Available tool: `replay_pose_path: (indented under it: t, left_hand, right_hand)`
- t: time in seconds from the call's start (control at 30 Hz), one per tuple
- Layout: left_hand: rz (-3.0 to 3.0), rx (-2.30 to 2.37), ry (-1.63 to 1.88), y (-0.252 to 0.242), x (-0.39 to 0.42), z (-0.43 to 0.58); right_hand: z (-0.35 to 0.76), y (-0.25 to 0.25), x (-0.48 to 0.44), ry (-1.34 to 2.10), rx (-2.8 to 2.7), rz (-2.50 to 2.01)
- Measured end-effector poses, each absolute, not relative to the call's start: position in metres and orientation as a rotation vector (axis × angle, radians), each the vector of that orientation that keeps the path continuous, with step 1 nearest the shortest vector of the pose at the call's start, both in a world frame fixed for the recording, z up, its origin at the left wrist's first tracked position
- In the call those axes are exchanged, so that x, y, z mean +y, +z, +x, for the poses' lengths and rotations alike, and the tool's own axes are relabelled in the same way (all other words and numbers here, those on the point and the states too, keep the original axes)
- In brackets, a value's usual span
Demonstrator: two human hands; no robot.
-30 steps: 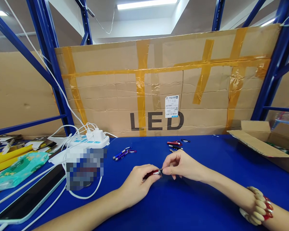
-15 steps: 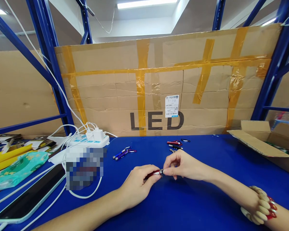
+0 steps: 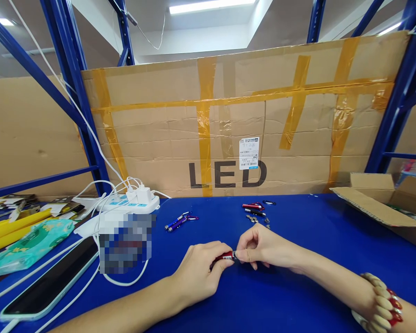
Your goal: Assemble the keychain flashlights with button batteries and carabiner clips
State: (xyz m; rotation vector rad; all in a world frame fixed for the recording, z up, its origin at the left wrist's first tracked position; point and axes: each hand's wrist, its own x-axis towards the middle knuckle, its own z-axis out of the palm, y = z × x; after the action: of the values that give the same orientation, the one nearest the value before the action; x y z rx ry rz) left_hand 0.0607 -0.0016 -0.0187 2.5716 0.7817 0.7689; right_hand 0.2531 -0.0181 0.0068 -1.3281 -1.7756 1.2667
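1. Low over the blue table (image 3: 298, 286), near its front middle, a small red torch (image 3: 225, 256) is lying between the two hands, just above the surface.
2. Its long axis is running almost left to right, the left end dipping slightly toward the person and the silvery end pointing right.
3. The left hand (image 3: 199, 270) is curling round the red barrel, thumb and forefinger pinching it tight, the other fingers folded under.
4. The right hand (image 3: 260, 249) is pinching the silvery end between thumb and bent fingertips; whatever sits in that pinch is hidden.
5. A bead bracelet (image 3: 381, 300) is sitting on the right forearm.
6. Behind the hands, small round silver pieces (image 3: 258, 219) are lying scattered, with red torches (image 3: 252, 206) just beyond them and blue and purple torches (image 3: 178, 222) off to the left.
7. Further left, a white power strip (image 3: 135, 203) is trailing a white cable (image 3: 125, 281) that is looping near the left wrist, beside a phone (image 3: 52, 282) lying face up.
8. An open cardboard box (image 3: 377, 203) is standing at the right, well apart.
9. A taped cardboard sheet (image 3: 229, 129) marked LED is closing off the back edge.
10. Nothing is lying between the hands and the torch.
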Motion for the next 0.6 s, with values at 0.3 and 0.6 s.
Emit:
replay_pose_path:
  t: [0.3,0.6]
  left_hand:
    - [2.352,0.747,0.895,-0.012,0.001,0.065]
    - [2.25,0.85,0.906,-0.012,0.002,0.066]
  right_hand:
    - [0.25,0.007,-0.017,1.418,-1.585,-1.352]
    - [0.253,0.009,-0.011,1.039,-1.601,-1.323]
